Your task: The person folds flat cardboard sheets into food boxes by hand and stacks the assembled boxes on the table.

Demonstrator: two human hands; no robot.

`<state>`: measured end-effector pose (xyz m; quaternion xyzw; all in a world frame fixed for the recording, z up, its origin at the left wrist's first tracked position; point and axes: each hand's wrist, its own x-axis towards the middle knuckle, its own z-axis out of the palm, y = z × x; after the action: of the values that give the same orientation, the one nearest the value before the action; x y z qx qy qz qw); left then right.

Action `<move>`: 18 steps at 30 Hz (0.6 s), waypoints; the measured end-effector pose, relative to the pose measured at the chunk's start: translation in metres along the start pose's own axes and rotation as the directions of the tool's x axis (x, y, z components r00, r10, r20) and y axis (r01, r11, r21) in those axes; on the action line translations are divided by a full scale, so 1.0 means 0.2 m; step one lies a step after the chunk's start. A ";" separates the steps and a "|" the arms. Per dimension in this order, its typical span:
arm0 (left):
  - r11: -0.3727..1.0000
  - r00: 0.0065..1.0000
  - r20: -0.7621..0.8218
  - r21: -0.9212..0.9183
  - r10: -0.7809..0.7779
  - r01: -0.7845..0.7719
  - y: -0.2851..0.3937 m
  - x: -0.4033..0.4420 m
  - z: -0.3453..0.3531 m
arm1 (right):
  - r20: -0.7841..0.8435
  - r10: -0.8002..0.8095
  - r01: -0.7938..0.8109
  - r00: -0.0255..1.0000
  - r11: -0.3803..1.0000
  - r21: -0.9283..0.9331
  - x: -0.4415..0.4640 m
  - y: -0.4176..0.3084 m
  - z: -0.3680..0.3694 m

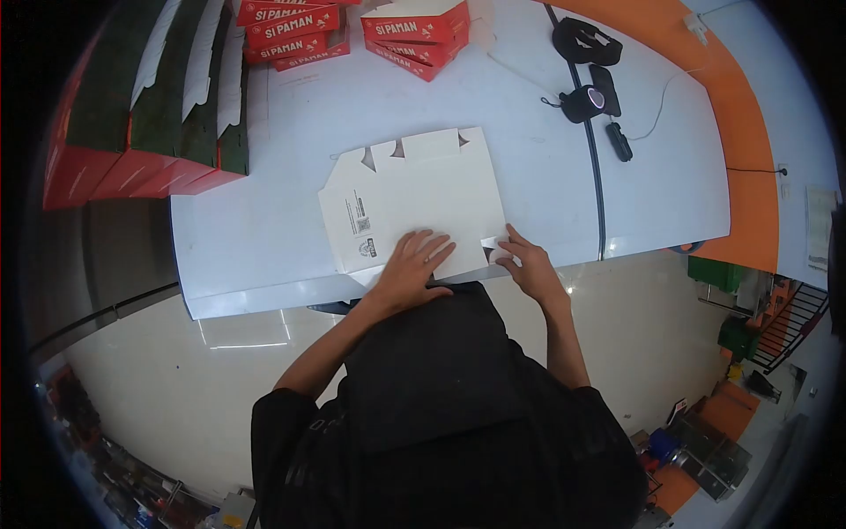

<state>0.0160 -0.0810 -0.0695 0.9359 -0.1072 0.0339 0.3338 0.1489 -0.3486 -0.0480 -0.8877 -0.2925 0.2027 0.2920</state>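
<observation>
A flat white cardboard box blank (pixel 414 189) lies on the table's near side, with small black print and a code at its left. Slots and notches run along its far edge. My left hand (pixel 412 271) rests on the blank's near edge, fingers stretched out and spread. At the near right corner, my right hand (pixel 529 267) pinches a small flap of the blank between thumb and fingers. The flap looks bent up, and a dark gap shows beside it.
Red folded boxes (pixel 295 31) and more red boxes (pixel 419 33) are stacked along the far side. Tall piles of flat red and green cardboard (pixel 97 123) stand at left. A small black round device (pixel 582 104), a strap (pixel 586 42) and cables lie at right.
</observation>
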 end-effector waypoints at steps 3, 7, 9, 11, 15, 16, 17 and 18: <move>1.000 0.999 0.031 0.022 0.020 -0.021 -0.02 0.03 0.06 | -0.040 0.024 -0.023 0.999 0.999 0.042 -0.01 -0.03 -0.05; 0.998 0.999 0.029 -0.053 -0.035 0.037 -0.01 0.04 0.05 | -0.116 0.098 -0.086 0.988 0.991 0.103 0.00 -0.09 -0.10; 0.989 0.995 -0.017 -0.115 -0.095 0.092 0.01 0.06 0.03 | -0.119 0.061 -0.040 0.991 0.984 0.174 0.02 -0.11 -0.12; 0.966 0.982 -0.071 -0.208 -0.173 0.155 0.01 0.08 0.01 | -0.047 0.049 -0.033 0.998 0.956 0.290 0.03 -0.15 -0.17; 0.910 0.969 0.016 -0.339 -0.247 0.238 0.04 0.15 -0.14 | 0.125 0.040 -0.063 0.991 0.981 0.186 0.01 -0.19 -0.22; 0.858 0.955 0.083 -0.421 -0.286 0.294 0.04 0.16 -0.16 | 0.162 0.073 -0.101 0.984 0.980 0.169 0.00 -0.20 -0.22; 0.795 0.935 0.153 -0.494 -0.319 0.352 0.03 0.17 -0.18 | 0.200 0.106 -0.138 0.974 0.979 0.151 0.00 -0.21 -0.23; 0.721 0.911 0.226 -0.558 -0.345 0.411 0.03 0.17 -0.19 | 0.199 0.113 -0.146 0.973 0.977 0.158 -0.01 -0.20 -0.23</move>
<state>0.0488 -0.0680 -0.0307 0.7858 0.0637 -0.1198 0.6034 0.1560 -0.3417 0.0134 -0.8532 -0.2415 0.3293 0.3244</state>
